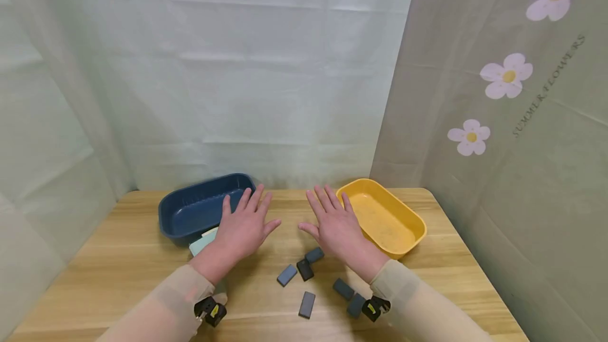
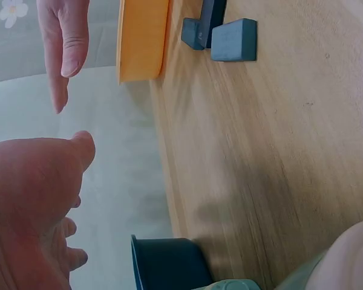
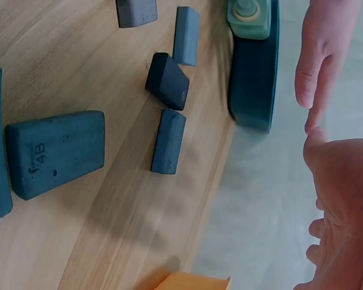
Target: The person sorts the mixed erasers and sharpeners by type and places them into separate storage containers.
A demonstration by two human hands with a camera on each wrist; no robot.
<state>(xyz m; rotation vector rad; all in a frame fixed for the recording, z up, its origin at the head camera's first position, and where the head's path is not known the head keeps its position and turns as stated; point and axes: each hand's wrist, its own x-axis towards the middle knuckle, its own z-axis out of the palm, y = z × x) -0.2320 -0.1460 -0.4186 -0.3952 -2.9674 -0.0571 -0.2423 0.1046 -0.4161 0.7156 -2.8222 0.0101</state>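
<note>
My left hand (image 1: 243, 228) is held up with straight, spread fingers, overlapping the near right part of a dark blue tub (image 1: 190, 215) in the head view. Likewise spread, my right hand (image 1: 339, 228) overlaps the left edge of a yellow tub (image 1: 382, 218). Neither hand holds anything. Several dark blue-grey erasers lie on the table below and between the hands. Three are grouped: a lighter one (image 1: 287, 275), a black one (image 1: 305, 269) and another (image 1: 314, 255). A grey eraser (image 1: 306, 305) lies nearer. In the right wrist view, one eraser (image 3: 57, 154) carries the mark 4B.
A mint-green object (image 3: 248, 18) with a round knob stands against the blue tub, partly hidden by my left arm in the head view. Near it is a pale pink rounded thing (image 2: 351, 260). Curtains (image 1: 266, 78) hang behind the wooden table (image 1: 95, 268).
</note>
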